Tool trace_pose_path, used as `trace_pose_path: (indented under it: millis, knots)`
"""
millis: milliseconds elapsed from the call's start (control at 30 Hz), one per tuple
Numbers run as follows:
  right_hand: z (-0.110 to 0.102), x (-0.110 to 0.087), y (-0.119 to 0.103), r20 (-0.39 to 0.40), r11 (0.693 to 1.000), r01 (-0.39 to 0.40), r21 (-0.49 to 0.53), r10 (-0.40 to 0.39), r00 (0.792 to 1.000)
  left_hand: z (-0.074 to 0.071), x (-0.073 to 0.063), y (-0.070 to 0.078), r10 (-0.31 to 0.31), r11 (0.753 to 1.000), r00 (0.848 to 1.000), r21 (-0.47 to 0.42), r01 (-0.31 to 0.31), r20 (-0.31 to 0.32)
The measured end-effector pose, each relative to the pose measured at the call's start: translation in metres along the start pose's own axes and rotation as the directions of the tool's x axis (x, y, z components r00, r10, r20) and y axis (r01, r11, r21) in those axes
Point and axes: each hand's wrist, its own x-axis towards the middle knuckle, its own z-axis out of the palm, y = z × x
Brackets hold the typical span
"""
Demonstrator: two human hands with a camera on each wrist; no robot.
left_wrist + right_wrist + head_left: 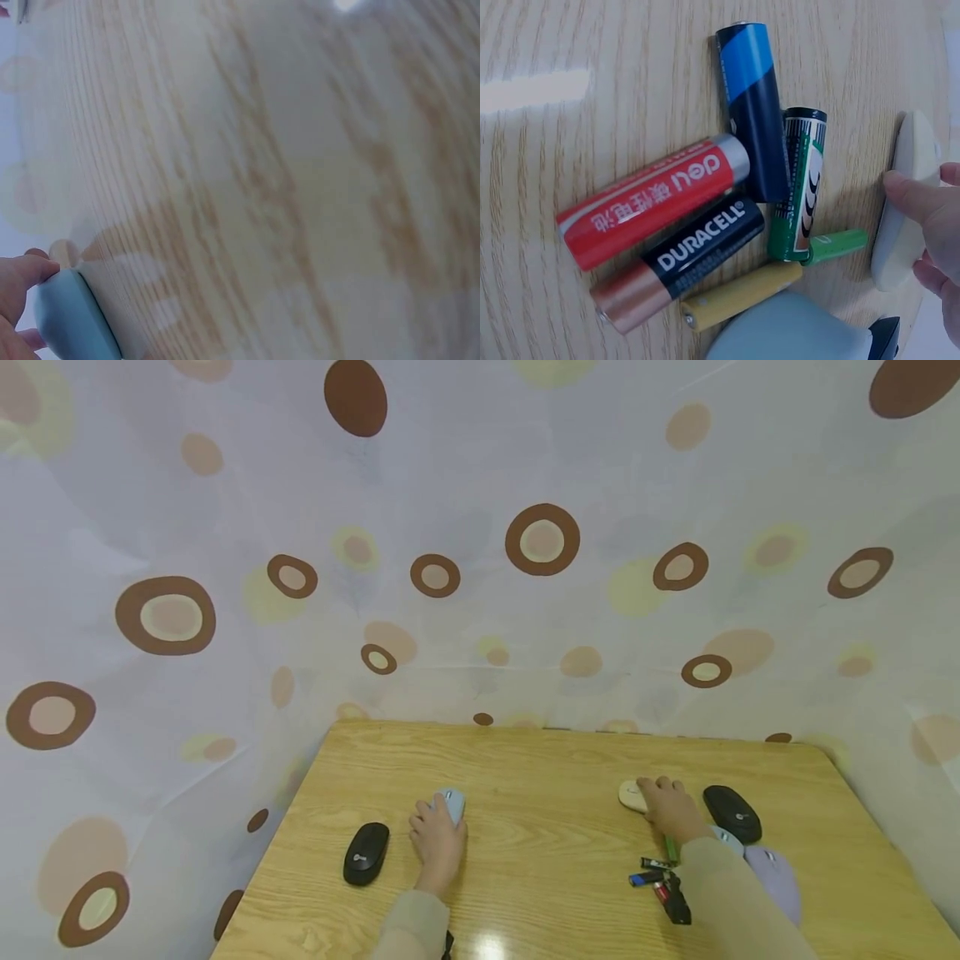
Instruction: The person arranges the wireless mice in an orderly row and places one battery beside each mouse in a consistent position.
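Well left of the batteries (709, 176), your left hand (440, 842) curls its fingers round a blue mouse (453, 804); just beyond them, your right hand (670, 810) pinches a cream mouse (631, 795). Grabbing looks done, letting go not yet.

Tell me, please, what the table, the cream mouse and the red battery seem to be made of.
Table: wood or wood-look laminate, slightly glossy; it shows grain and a bright reflection.
Cream mouse: probably plastic, smooth and fairly matte; its rounded shell shows no strong glare.
Red battery: likely metal under a printed sleeve; its end band looks silvery.
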Motion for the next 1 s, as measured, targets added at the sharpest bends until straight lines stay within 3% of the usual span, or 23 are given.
trace_pose_path:
  millis: [167, 300, 500, 733, 867, 1000]
  knots:
    - [-0.002, 0.002, -0.005, -0.094, 0.996, 0.054, -0.07, -0.061, 0.994, 0.001, 0.001, 0.0, -0.01, 1.0, 1.0, 0.01, 0.01, 0.017]
    - [-0.001, 0.011, -0.022, -0.116, 0.999, 0.038, -0.036, -0.042, 0.992, 0.002, 0.002, -0.001, -0.014, 1.0, 1.0, 0.016, 0.014, 0.022]
    - [0.001, 0.018, -0.07, -0.09, 0.994, -0.084, 0.067, 0.089, 0.992, 0.002, 0.002, -0.001, -0.015, 1.0, 0.999, 0.014, 0.015, 0.036]
    - [0.008, 0.02, -0.126, -0.017, 0.942, -0.26, 0.214, 0.27, 0.963, 0.001, 0.003, -0.001, -0.017, 1.0, 0.999, 0.012, 0.017, 0.047]
    - [0.017, 0.022, -0.146, 0.021, 0.912, -0.324, 0.252, 0.329, 0.944, 0.0, 0.002, -0.001, -0.019, 1.0, 0.999, 0.012, 0.018, 0.048]
    - [0.024, 0.024, -0.159, 0.013, 0.906, -0.338, 0.254, 0.346, 0.938, 0.0, 0.002, -0.001, -0.02, 1.0, 0.999, 0.012, 0.019, 0.049]
